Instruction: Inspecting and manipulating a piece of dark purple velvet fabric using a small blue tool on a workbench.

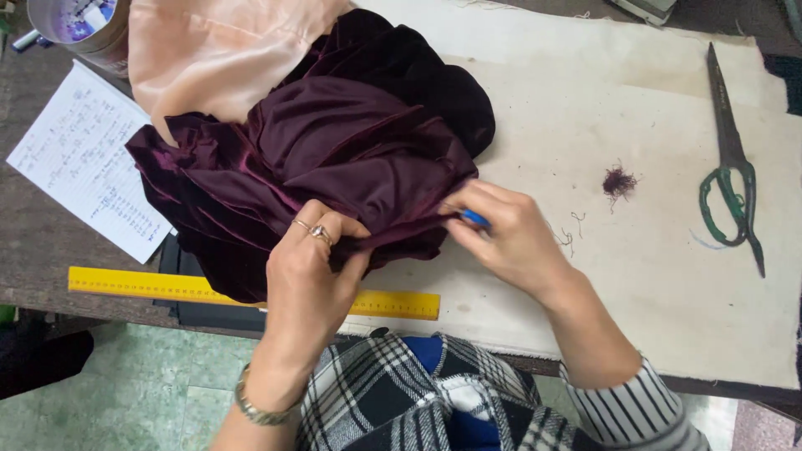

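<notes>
A bunched piece of dark maroon velvet fabric (334, 150) lies on the cream cloth-covered table (635, 276). My left hand (313, 267), with rings and a wrist bracelet, pinches a fold at the fabric's near edge. My right hand (505, 234) holds a small blue-handled tool (474, 219) against the same edge, its tip hidden in the cloth. A pale peach satin piece (209, 50) lies under the velvet at the back left.
A yellow ruler (150, 284) lies along the near table edge. Large green-handled scissors (731, 167) rest at the right. A clump of maroon threads (619, 181) sits mid-table. A sheet of handwritten notes (83, 159) and a round tin (79, 25) are at the left.
</notes>
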